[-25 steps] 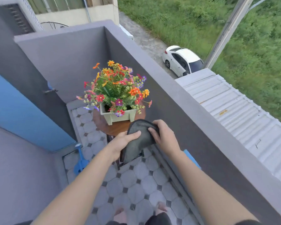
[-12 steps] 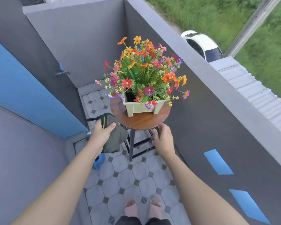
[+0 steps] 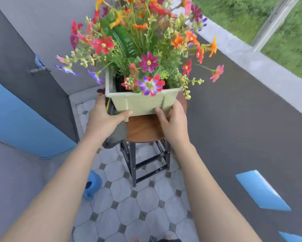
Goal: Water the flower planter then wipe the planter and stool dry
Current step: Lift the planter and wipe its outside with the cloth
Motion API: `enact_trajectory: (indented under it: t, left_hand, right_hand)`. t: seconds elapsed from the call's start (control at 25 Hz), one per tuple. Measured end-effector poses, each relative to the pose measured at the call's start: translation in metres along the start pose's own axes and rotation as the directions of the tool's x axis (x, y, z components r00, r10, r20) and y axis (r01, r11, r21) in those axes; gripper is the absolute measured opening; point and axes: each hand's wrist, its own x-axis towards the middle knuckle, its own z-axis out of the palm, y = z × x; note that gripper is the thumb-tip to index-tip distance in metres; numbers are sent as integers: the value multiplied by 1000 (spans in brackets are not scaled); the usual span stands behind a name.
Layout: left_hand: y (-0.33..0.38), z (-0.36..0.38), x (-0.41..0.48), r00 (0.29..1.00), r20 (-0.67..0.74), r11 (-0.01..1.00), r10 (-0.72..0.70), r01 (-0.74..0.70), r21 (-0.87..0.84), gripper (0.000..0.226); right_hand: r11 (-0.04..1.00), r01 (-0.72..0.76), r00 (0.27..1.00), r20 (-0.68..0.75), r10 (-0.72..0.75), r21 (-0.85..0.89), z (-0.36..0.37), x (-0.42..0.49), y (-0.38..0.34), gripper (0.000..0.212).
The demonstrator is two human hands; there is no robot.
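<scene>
A pale green square planter (image 3: pixel 139 102) full of colourful flowers (image 3: pixel 143 42) is raised and tilted just above a round brown wooden stool (image 3: pixel 143 130) with black legs. My left hand (image 3: pixel 104 117) grips the planter's left lower corner, with a dark grey cloth (image 3: pixel 116 135) pinched between palm and planter and hanging down beside the stool. My right hand (image 3: pixel 173 119) holds the planter's right lower corner.
A blue watering can (image 3: pixel 91 186) stands on the tiled floor (image 3: pixel 129 206) left of the stool. A grey balcony wall (image 3: pixel 242 110) runs along the right, a blue-and-grey wall with a tap (image 3: pixel 39 69) on the left.
Both hands have risen from the stool's edge to the planter and lifted it off the stool. The cloth went along in my left hand. The view moved closer.
</scene>
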Motion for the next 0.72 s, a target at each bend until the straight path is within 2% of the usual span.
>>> enact_trajectory:
  t: [0.12,0.32,0.52,0.72]
  left_hand:
    - [-6,6,1,979,-77,973,189,-176,149,63]
    - [-14,11,4,930,-102,926,354,-334,174,58]
    - [23,-19,-3,923,-95,925,372,-360,122,50]
    - [130,-95,-12,895,-162,907,417,-422,1,45]
  right_hand:
    - [998,70,997,-39,-70,2,4,4,6,40]
    - [998,63,998,-29,-64,-13,1,5,6,33]
    - [996,83,997,3,-83,10,-24,8,-36,22]
    - [976,187,982,-20,-185,111,-88,30,-154,30]
